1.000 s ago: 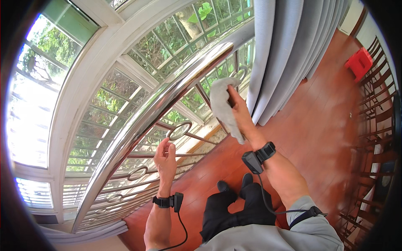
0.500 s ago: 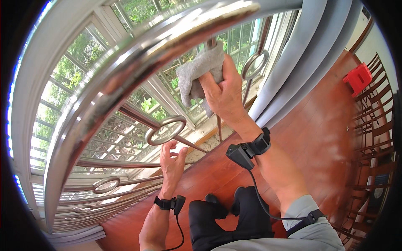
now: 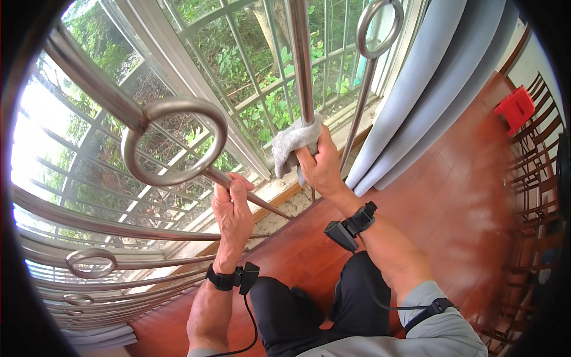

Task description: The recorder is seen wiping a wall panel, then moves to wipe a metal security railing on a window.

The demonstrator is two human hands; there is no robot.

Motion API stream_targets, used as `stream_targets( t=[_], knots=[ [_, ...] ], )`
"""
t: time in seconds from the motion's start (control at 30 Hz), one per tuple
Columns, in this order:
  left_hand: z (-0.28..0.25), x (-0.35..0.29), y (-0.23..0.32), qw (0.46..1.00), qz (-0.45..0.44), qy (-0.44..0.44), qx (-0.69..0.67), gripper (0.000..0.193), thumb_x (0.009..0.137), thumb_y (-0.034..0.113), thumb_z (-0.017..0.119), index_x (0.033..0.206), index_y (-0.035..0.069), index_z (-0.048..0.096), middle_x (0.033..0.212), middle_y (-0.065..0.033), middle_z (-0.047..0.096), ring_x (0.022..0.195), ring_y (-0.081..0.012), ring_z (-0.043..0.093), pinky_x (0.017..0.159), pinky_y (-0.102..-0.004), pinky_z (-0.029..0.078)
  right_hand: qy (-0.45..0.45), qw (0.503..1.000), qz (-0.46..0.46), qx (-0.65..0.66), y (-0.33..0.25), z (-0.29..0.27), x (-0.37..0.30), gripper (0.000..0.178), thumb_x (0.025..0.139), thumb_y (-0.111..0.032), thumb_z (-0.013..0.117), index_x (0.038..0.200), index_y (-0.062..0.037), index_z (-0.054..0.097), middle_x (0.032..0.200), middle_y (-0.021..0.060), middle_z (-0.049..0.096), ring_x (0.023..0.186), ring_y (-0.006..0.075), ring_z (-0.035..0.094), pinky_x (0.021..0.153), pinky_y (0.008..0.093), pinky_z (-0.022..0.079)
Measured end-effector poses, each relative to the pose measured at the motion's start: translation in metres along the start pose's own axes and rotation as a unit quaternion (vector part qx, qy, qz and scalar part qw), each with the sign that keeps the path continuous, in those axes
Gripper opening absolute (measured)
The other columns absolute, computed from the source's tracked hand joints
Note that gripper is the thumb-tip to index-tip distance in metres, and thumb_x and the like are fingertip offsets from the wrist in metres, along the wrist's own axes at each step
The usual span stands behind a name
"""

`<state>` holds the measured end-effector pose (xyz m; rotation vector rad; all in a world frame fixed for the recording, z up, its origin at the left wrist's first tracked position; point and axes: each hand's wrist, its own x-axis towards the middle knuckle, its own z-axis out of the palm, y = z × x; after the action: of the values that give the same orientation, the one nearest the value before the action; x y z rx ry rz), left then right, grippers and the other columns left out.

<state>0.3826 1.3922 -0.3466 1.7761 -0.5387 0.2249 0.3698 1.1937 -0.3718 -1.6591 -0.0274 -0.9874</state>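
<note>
Right hand has a gray cloth wrapped around an upright metal bar, bunched up in the fingers. Left hand is hanging onto a second bar just below its big metal ring. There's a window grille behind, with tons of greenery outside. Pale curtain off to the right, then reddish floor, some dark chairs and a bright red thing next to them.

A crumpled grey cloth is wrapped around the lower part of a straight, shiny metal bar, its loose end drooping. To the left slants a ringed metal bar, its round loop open-centred.
</note>
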Motion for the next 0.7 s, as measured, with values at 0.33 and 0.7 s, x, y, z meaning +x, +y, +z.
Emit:
stream_targets(
  t=[0.33, 0.7],
  knots=[
    [0.009, 0.005, -0.009, 0.996, 0.062, 0.057, -0.001, 0.039, 0.107, 0.036, 0.042, 0.085, 0.006, 0.053, 0.066, 0.0009, 0.051, 0.06, -0.0083, 0.043, 0.057, -0.0272, 0.035, 0.042, 0.995, 0.036, -0.086, 0.11, 0.006, -0.101, 0.019, 0.095, -0.018, 0.059, 0.104, -0.0023, 0.055, 0.091, 0.0156, 0.062, 0.081, 0.0327, 0.063, 0.073, 0.0407, 0.05],
    [0.016, 0.002, -0.009, 0.995, 0.065, 0.077, -0.014, 0.045, 0.105, 0.044, 0.043, 0.085, 0.006, 0.053, 0.063, 0.0002, 0.051, 0.059, -0.0093, 0.048, 0.056, -0.0287, 0.039, 0.019, 0.972, 0.169, -0.164, 0.184, -0.01, -0.186, 0.023, 0.09, -0.013, 0.063, 0.11, -0.0035, 0.056, 0.095, 0.0187, 0.068, 0.092, 0.0369, 0.067, 0.081, 0.0423, 0.052]
  ],
)
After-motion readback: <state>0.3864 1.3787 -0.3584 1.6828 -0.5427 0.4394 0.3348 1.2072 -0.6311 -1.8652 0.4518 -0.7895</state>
